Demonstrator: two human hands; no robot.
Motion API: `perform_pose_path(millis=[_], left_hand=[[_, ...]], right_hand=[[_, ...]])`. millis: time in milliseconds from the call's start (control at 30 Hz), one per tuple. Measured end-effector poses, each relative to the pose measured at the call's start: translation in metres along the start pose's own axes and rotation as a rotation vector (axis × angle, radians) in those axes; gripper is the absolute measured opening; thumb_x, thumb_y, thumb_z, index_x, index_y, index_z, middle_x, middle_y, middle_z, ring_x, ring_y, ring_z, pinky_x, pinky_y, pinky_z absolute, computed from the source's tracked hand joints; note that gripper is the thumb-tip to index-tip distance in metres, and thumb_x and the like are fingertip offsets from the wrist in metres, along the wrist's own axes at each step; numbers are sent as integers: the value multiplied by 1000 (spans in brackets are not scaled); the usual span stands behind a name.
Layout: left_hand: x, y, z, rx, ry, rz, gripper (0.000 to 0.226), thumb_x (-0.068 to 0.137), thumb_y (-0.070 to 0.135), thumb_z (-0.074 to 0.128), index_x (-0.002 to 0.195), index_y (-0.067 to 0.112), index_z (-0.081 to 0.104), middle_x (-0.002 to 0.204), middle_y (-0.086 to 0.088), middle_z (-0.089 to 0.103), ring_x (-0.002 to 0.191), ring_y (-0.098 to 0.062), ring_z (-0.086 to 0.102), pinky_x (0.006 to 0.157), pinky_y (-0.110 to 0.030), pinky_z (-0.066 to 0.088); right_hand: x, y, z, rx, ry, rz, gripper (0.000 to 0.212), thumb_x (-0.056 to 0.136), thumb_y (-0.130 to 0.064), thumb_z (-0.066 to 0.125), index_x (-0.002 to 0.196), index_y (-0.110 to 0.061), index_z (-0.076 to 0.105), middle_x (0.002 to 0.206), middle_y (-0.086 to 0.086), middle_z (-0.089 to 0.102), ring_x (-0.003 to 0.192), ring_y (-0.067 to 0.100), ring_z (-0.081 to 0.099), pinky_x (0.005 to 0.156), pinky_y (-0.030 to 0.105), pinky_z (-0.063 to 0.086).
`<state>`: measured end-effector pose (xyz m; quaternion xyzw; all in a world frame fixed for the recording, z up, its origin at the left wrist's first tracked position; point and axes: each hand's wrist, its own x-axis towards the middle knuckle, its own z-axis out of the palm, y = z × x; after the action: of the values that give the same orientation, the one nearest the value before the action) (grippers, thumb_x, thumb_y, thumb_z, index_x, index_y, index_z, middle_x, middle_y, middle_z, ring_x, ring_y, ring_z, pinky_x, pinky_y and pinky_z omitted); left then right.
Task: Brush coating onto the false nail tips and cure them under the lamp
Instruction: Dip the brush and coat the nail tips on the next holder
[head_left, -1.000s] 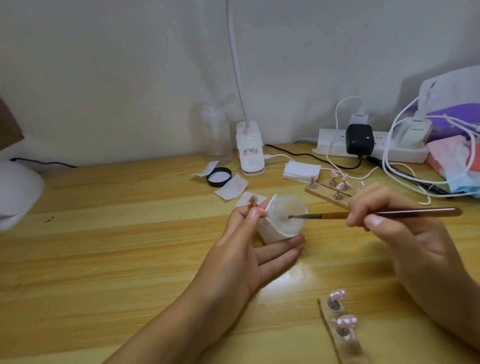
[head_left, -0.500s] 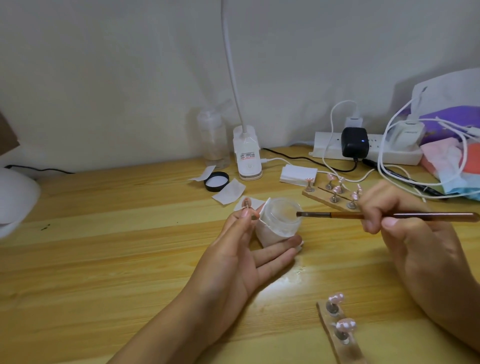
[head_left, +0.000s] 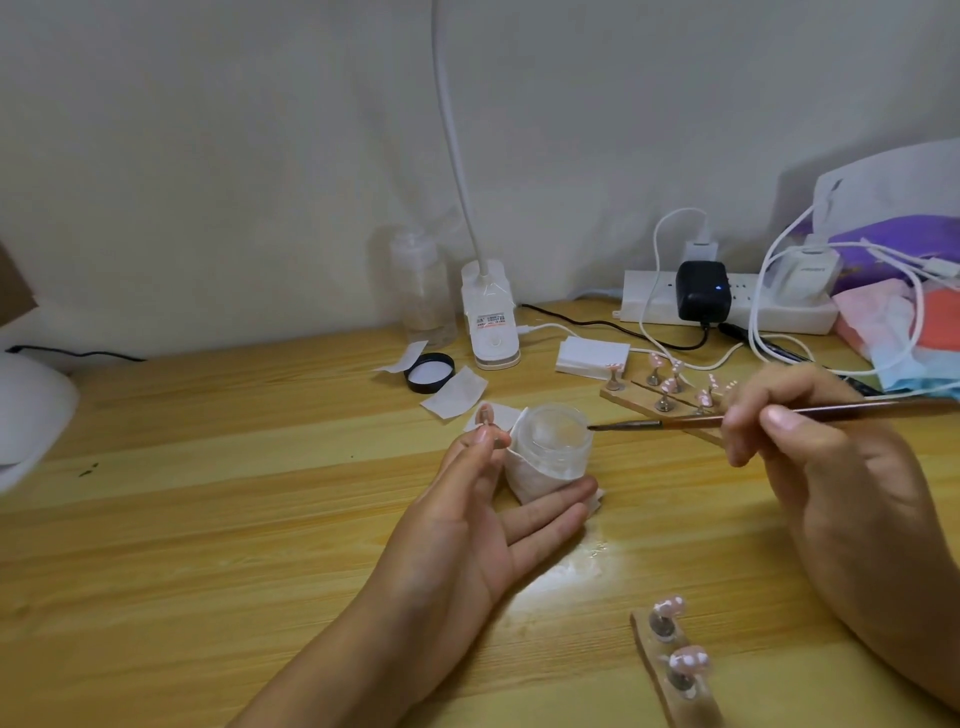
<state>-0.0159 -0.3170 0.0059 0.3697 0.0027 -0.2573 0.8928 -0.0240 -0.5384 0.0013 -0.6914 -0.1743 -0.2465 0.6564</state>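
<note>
Head view shows the left hand lying palm up on the table. Its thumb and forefinger pinch a single nail tip on its small peg, and the other fingers stretch straight along the foot of the jar. The jar is wrapped in white paper, stands open just beside that pinch and touches the outstretched fingers.

The right hand grips the brush near the middle of the handle, fingers curled round it. The bristles point toward the left hand and sit at the jar's rim, on the side facing the right hand. The brush touches no nail.

Just beyond the right hand's knuckles lies a far wooden strip carrying several pink tips on pegs. Below the right wrist, nearer the person, a near wooden strip carries two more. Whether any of these already has a coat is too small to tell.

Well out past the left hand, at the edge of the picture, is a white rounded shell that may be the curing lamp, with nothing visible under it.

By this reading the work is in the coating stage. The brush looks to be loading or wiping off at the jar, the pinched tip waits for its coat, and curing has not yet begun for it.
</note>
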Motion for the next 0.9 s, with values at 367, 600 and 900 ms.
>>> perform_pose_path(millis=[367, 600, 900], left_hand=[[0, 1, 0, 0, -8, -7, 20, 92, 30, 57, 109, 19, 53, 140, -10, 54, 109, -52, 62, 95, -53, 49], [-1, 2, 2, 20, 2, -8, 21, 90, 30, 59, 106, 18, 52, 140, -9, 52, 109, -51, 62, 95, -52, 50], [-4, 2, 7, 125, 77, 64, 14, 89, 35, 58, 95, 23, 57, 123, -5, 66, 103, -42, 68, 73, -44, 61]], right_hand=[[-2, -8, 9, 23, -15, 45, 15, 90, -17, 50, 93, -25, 62, 74, -2, 62, 72, 10, 61, 73, 18, 51], [-1, -8, 8, 9, -30, 75, 22, 87, -14, 47, 88, -30, 62, 75, -3, 58, 70, 9, 55, 71, 15, 48], [0, -7, 6, 34, 6, 52, 24, 86, -17, 50, 82, -37, 63, 72, -7, 57, 67, 4, 53, 65, 10, 45]])
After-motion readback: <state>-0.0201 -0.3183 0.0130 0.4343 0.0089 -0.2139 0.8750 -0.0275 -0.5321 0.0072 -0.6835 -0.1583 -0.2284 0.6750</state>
